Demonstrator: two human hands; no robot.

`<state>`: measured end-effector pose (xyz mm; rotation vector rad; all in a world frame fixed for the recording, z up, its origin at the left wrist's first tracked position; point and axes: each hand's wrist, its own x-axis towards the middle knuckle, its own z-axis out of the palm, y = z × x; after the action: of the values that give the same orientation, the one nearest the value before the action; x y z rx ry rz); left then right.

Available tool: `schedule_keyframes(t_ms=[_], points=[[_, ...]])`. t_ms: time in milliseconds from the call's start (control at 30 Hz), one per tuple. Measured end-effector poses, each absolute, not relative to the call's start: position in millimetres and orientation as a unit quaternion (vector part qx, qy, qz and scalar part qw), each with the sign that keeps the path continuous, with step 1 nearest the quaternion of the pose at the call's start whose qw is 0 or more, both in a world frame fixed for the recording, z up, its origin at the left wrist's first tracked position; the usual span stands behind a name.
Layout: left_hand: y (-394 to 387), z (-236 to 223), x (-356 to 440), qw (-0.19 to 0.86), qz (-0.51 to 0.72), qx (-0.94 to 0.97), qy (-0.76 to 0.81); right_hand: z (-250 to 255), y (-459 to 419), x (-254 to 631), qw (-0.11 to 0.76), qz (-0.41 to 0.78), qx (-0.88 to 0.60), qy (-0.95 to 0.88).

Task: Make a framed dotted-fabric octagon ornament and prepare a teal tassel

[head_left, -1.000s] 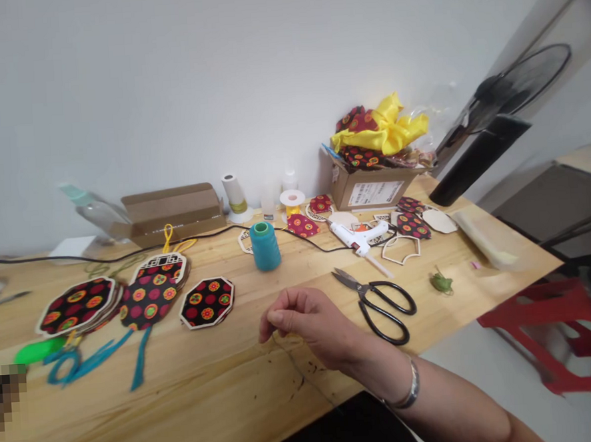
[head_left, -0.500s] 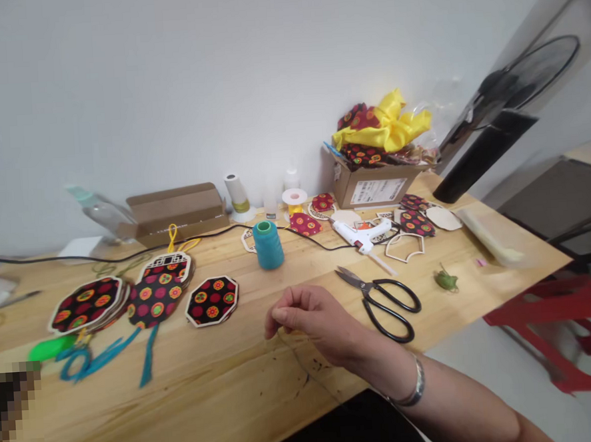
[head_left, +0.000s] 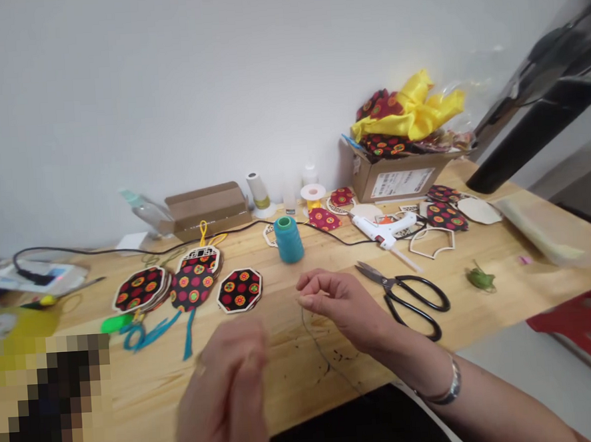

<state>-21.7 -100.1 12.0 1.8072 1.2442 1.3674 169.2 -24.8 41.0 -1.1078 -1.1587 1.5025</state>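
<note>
My right hand (head_left: 338, 305), with a silver bracelet at the wrist, pinches a thin dark thread (head_left: 316, 343) between thumb and fingers. The thread hangs down from the fingertips towards my lap. My left hand (head_left: 223, 385) is up at the front of the table, blurred, its fingers curled in; what they hold, if anything, is hidden. Just beyond my right hand stands a teal thread spool (head_left: 289, 240). Black-handled scissors (head_left: 400, 294) lie beside it, blades part open. An octagonal fabric-covered piece (head_left: 240, 290) lies behind my left hand.
Stacked patterned pieces (head_left: 142, 288) with teal tassels (head_left: 187, 334) lie left. A white glue gun (head_left: 387, 231) and cut fabric pieces (head_left: 445, 216) lie back right, before a cardboard box (head_left: 397, 175) of fabric. A black cable (head_left: 171, 247) crosses the table. Green thread (head_left: 480, 278) lies right.
My left hand has come into view at the lower middle. The view has turned left, so the table things appear further right. My right hand keeps its pinch on the thread.
</note>
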Motion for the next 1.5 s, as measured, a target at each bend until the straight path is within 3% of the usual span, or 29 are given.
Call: schedule_keyframes(t_ms=[67, 167, 267, 367, 633, 1067, 1167, 1267, 1400, 1500], points=[[-71.9, 32.8, 1.6, 0.304, 0.506, 0.627, 0.508, 44.5, -24.8, 170.6, 0.458, 0.601, -0.455, -0.47], [-46.3, 46.6, 27.7, 0.448, 0.5, 0.518, 0.53, 46.5, -24.4, 171.6, 0.459, 0.595, -0.458, -0.475], [-40.1, 41.3, 37.7, 0.621, 0.48, 0.424, 0.452, 44.7, -23.4, 172.1, 0.471, 0.598, -0.446, -0.471], [-42.1, 33.9, 38.6, 0.704, 0.464, 0.36, 0.4, 42.2, -22.7, 172.2, 0.467, 0.615, -0.438, -0.46], [-45.0, 33.2, 37.4, 0.74, 0.452, 0.288, 0.405, 39.9, -21.5, 169.4, 0.463, 0.609, -0.447, -0.463], [-48.5, 30.6, 33.8, 0.655, 0.44, 0.358, 0.499, 35.4, -25.3, 166.2, 0.451, 0.606, -0.472, -0.454], [-49.3, 31.8, 32.5, 0.651, 0.441, 0.347, 0.511, 36.4, -25.5, 174.0, 0.43, 0.528, -0.511, -0.524], [-49.7, 31.6, 30.4, 0.652, 0.444, 0.328, 0.52, 38.3, -34.7, 198.2, 0.385, 0.328, -0.579, -0.64], [-48.4, 29.3, 28.2, 0.655, 0.448, 0.31, 0.525, 35.6, -61.3, 246.0, 0.248, 0.057, -0.659, -0.708], [-46.1, 26.9, 28.8, 0.66, 0.452, 0.298, 0.521, 27.1, -79.4, 272.9, 0.144, 0.001, -0.673, -0.725]])
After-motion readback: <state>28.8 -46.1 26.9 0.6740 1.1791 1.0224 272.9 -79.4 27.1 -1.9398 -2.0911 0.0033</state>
